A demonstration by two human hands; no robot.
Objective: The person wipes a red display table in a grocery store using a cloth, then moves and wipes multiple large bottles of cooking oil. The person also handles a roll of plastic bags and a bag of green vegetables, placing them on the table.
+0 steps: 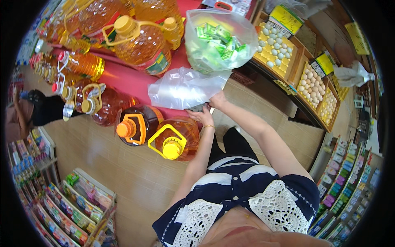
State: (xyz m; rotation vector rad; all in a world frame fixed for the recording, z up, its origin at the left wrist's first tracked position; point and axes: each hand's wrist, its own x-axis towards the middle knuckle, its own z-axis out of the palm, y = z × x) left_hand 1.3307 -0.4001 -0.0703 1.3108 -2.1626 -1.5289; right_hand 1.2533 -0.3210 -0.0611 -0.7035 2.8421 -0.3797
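A clear plastic bag [185, 88] lies puffed out over the red tabletop [129, 81] in front of me. My left hand [202, 115], with a thin bracelet at the wrist, holds the bag's near edge. Against the same edge, at the table's corner, my right hand [218, 99] grips the plastic, its fingertips partly hidden. Something small and dark grey shows between the hands, too covered to name. Just beyond stands an open clear bag [220, 40] filled with small green-and-white packets [220, 38].
Large bottles of cooking oil [140, 46] crowd the table's left side. A yellow-capped oil jug [177, 139] stands close to my left forearm. To the right, egg trays [311, 83] sit on a wooden stand. Shelves of packaged goods [74, 203] and a person [27, 111] are at left.
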